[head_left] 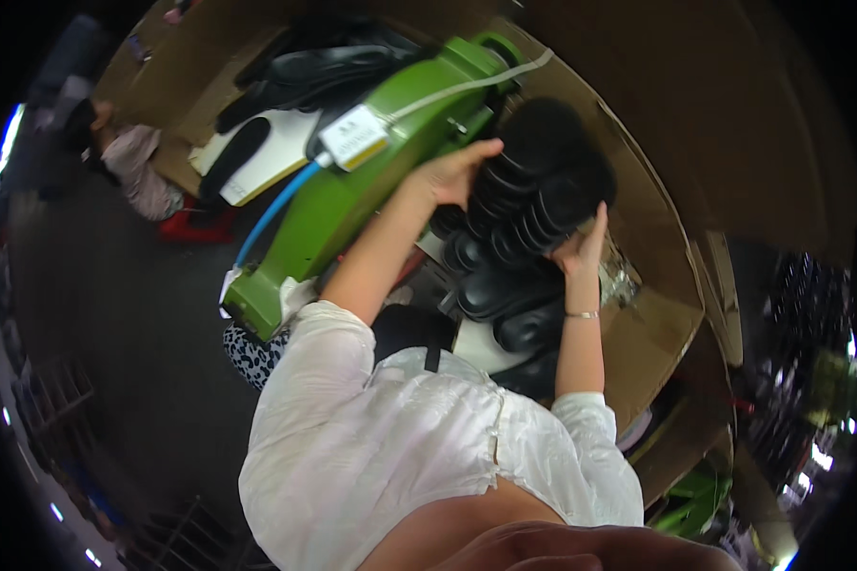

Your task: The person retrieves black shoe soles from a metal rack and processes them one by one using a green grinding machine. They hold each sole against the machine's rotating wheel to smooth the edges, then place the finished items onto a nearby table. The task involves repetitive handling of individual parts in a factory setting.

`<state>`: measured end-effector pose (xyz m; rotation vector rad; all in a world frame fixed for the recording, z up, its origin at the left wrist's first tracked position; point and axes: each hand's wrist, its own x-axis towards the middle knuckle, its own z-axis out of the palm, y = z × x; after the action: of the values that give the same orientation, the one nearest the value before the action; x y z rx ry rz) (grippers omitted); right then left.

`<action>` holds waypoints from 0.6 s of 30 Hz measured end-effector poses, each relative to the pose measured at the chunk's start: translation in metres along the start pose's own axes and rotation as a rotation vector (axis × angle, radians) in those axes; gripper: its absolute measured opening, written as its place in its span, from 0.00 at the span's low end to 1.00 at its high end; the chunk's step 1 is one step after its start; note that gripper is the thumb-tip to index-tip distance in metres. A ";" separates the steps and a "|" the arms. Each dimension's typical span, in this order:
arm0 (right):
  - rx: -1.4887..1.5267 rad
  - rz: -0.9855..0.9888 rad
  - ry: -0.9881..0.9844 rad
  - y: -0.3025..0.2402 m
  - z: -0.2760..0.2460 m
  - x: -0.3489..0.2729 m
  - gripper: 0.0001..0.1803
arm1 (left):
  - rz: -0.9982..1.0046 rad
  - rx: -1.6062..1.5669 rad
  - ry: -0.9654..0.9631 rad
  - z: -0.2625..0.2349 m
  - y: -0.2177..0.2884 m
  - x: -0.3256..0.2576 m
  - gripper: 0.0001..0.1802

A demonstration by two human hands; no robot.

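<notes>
Stack of black soles (533,190) sits btwn left hand (452,171) & right hand (581,249), both spread flat against it (long axis runs away from wearer).

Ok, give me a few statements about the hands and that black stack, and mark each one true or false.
1. Both hands are on the stack of black soles. True: the left hand is on its left side and the right hand is on its right.
2. The machine beside the stack is red. False: the machine is green.
3. There is a bracelet on the right wrist. True.
4. The hose running off the machine is yellow. False: the hose is blue.
</notes>
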<state>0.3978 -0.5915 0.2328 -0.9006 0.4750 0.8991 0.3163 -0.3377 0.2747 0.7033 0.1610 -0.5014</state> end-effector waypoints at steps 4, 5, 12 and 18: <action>0.087 -0.039 -0.036 0.002 0.008 -0.014 0.50 | -0.055 -0.094 0.065 0.007 -0.001 0.018 0.55; 0.107 -0.081 -0.068 0.001 0.007 -0.012 0.48 | -0.042 -0.088 0.023 0.008 -0.001 0.019 0.55; 0.161 -0.159 0.016 0.008 0.021 -0.025 0.44 | 0.090 -0.245 0.092 0.024 -0.009 0.027 0.36; 0.176 -0.252 -0.046 0.002 0.017 -0.028 0.39 | 0.020 0.100 0.195 0.041 0.015 0.035 0.37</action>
<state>0.3804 -0.5896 0.2600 -0.7579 0.3846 0.6359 0.3531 -0.3680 0.3039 0.8505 0.3130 -0.4232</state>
